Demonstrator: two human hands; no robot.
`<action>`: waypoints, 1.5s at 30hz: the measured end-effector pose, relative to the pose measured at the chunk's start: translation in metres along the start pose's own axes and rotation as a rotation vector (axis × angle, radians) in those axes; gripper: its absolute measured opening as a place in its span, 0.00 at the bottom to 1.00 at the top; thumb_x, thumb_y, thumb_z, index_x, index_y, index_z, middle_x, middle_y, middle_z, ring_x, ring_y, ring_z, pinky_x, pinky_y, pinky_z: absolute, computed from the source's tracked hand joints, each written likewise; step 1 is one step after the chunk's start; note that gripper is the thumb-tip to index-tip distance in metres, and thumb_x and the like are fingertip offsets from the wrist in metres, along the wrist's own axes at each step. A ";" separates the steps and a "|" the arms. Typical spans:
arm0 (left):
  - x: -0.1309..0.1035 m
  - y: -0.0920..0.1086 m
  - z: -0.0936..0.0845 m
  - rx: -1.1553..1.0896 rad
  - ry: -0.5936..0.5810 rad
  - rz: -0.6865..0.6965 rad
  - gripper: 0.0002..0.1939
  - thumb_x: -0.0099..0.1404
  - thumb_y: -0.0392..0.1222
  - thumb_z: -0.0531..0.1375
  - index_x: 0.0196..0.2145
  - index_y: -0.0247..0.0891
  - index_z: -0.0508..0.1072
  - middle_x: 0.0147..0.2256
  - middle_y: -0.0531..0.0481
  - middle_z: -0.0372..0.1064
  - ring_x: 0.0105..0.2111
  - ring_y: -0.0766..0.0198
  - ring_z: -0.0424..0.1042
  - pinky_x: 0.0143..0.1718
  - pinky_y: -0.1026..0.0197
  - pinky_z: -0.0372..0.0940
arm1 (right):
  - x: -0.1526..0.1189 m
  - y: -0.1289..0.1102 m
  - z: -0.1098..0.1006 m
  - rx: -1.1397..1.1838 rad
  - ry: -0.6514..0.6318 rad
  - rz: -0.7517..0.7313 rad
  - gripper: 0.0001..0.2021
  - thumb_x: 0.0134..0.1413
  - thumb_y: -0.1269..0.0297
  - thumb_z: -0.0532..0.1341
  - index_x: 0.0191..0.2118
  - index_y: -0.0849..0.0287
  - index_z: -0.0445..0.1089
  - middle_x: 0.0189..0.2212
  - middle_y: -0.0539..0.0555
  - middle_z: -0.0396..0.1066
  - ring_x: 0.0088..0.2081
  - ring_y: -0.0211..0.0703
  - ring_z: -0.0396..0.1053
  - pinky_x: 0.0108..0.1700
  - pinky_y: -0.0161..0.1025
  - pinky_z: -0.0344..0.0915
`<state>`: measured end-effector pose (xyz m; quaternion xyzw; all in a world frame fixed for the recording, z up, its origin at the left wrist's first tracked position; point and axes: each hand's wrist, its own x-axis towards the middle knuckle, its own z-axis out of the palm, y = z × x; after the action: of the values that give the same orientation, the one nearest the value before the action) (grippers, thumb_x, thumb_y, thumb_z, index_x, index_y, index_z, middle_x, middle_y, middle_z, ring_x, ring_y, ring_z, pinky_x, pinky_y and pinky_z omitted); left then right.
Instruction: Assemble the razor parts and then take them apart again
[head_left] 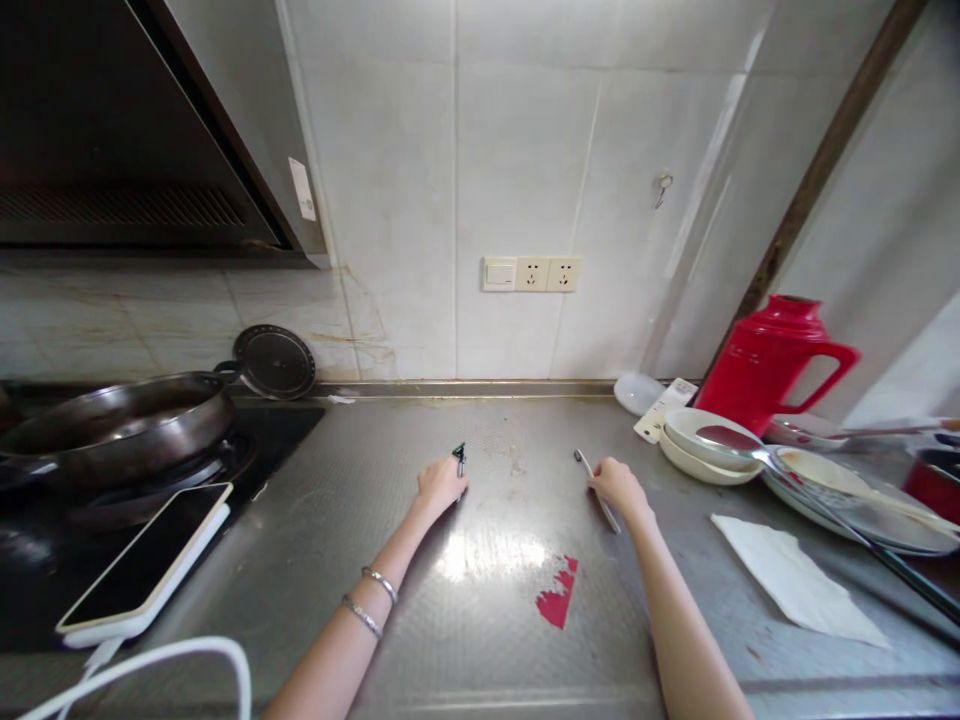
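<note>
Both hands [442, 482] [616, 484] grip small slender items [460, 460] [606, 508]

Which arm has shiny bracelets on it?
The left arm: two silver metal bracelets circle it, while the right arm has none.

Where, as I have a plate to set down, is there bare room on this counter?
The counter is bare between the stove and the left hand, and, apart from faint specks, from there to the right hand, beyond the red scrap. Crowded: the right side, with bowls, flask and white paper; the stove, with pan and phone.
</note>
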<state>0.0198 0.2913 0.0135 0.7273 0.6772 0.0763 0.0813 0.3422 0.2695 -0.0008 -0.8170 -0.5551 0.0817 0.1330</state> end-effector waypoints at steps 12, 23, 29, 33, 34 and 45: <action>0.000 0.003 0.003 -0.007 0.030 -0.005 0.15 0.61 0.45 0.51 0.37 0.36 0.73 0.38 0.38 0.72 0.40 0.53 0.71 0.34 0.60 0.61 | -0.036 -0.106 0.016 0.116 0.007 -0.284 0.15 0.45 0.68 0.56 0.40 0.66 0.71 0.36 0.64 0.74 0.39 0.47 0.71 0.34 0.31 0.60; -0.005 0.006 0.004 -0.015 0.037 0.017 0.17 0.62 0.48 0.49 0.38 0.35 0.72 0.38 0.38 0.72 0.41 0.54 0.71 0.37 0.59 0.61 | -0.053 -0.167 0.040 0.063 -0.104 -0.385 0.13 0.48 0.70 0.54 0.37 0.68 0.72 0.37 0.69 0.72 0.42 0.53 0.71 0.39 0.37 0.62; -0.008 0.010 0.001 -0.028 0.035 0.012 0.17 0.62 0.48 0.50 0.38 0.35 0.72 0.38 0.38 0.72 0.41 0.53 0.70 0.36 0.59 0.61 | -0.056 -0.166 0.038 0.045 -0.093 -0.369 0.14 0.49 0.69 0.53 0.38 0.67 0.72 0.38 0.69 0.72 0.42 0.52 0.70 0.40 0.37 0.63; -0.010 0.011 0.000 -0.026 0.036 0.018 0.16 0.62 0.48 0.51 0.37 0.36 0.73 0.39 0.39 0.72 0.41 0.54 0.70 0.37 0.60 0.60 | -0.058 -0.168 0.040 0.033 -0.095 -0.362 0.14 0.50 0.68 0.53 0.38 0.67 0.72 0.38 0.69 0.72 0.41 0.51 0.71 0.40 0.37 0.63; -0.010 0.011 0.000 -0.023 0.034 0.020 0.16 0.62 0.48 0.51 0.37 0.36 0.73 0.39 0.39 0.72 0.41 0.54 0.70 0.37 0.60 0.60 | -0.059 -0.168 0.040 0.032 -0.098 -0.364 0.14 0.50 0.68 0.53 0.38 0.67 0.72 0.38 0.69 0.72 0.41 0.52 0.71 0.40 0.37 0.63; -0.001 0.004 -0.012 -0.093 0.066 0.000 0.21 0.63 0.51 0.47 0.32 0.35 0.73 0.35 0.39 0.73 0.38 0.54 0.71 0.33 0.60 0.59 | -0.007 -0.075 -0.014 0.232 -0.050 -0.556 0.22 0.43 0.71 0.58 0.48 0.62 0.68 0.40 0.57 0.72 0.39 0.42 0.68 0.44 0.35 0.61</action>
<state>0.0211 0.2897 0.0259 0.7198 0.6754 0.1313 0.0926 0.2773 0.2875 0.0352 -0.6108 -0.7475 0.1251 0.2289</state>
